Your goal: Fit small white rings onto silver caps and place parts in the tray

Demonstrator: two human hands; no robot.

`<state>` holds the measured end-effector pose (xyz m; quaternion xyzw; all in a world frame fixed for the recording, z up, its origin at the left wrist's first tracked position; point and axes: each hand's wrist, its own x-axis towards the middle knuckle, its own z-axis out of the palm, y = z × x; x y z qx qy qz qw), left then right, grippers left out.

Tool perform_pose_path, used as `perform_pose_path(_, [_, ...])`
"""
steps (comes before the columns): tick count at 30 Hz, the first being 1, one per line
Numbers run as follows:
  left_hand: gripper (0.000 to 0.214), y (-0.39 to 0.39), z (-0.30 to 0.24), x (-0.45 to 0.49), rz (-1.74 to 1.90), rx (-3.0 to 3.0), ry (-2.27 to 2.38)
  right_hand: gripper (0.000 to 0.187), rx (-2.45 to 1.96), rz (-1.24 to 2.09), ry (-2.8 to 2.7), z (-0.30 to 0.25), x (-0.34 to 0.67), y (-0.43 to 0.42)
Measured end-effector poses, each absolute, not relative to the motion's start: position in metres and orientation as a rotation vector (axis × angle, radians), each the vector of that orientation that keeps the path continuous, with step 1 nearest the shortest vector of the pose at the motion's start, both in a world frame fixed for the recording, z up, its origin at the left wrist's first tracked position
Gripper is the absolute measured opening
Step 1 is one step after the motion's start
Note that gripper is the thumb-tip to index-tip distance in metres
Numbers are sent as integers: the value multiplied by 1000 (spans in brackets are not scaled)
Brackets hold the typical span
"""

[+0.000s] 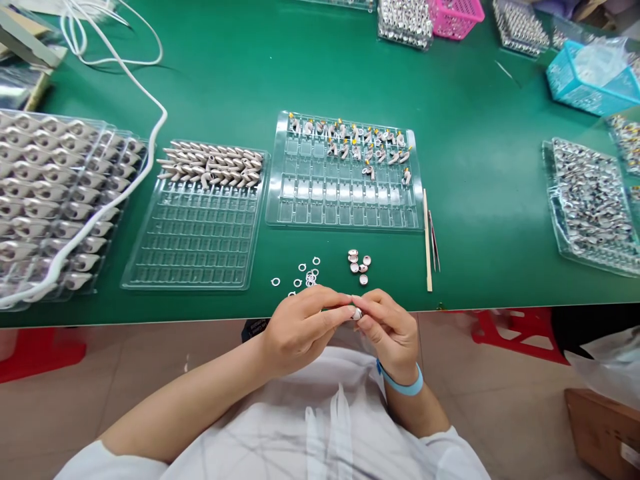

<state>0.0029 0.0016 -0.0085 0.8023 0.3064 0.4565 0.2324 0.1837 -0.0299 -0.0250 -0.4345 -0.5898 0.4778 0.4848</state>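
Observation:
A small silvery metal part (357, 313) sits between my two hands at the table's front edge. The fingertips of my left hand (305, 327) are closed on its left side. My right hand (393, 330), with a blue band at the wrist, pinches it from the right. Fingers hide most of the part, so its full shape cannot be made out. Just beyond my hands lie several white tabbed rings (311, 275) and several round metal caps (363, 280). A clear tray (300, 200) behind them holds rows of small curved parts with yellow tips.
Left of it stands another clear tray (185, 267) with grey metal pieces. A white cable (145, 73) crosses stacked trays (30, 173) at far left. A wooden stick (428, 247) and tweezers (434, 243) lie to the right. Blue (575, 83) and pink baskets (453, 17) stand farther back.

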Motion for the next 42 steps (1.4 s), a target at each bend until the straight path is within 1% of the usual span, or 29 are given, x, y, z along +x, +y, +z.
perform_pose_path(5, [28,-1,-9,3,1230,2190,859,27,-993,1306,-1310,-26,182,-32])
perform_pose_path(14, [30,-4,-10,4,1266,2205,847,20,-944,1440,-1045,-28,176,-32])
perform_pose_path(27, [25,-6,-7,5,1255,2202,877,18,-903,1489,-980,-32,173,-32])
perform_pose_path(42, [26,-5,-7,7,1293,2204,845,17,-879,1482,-839,-40,164,-37])
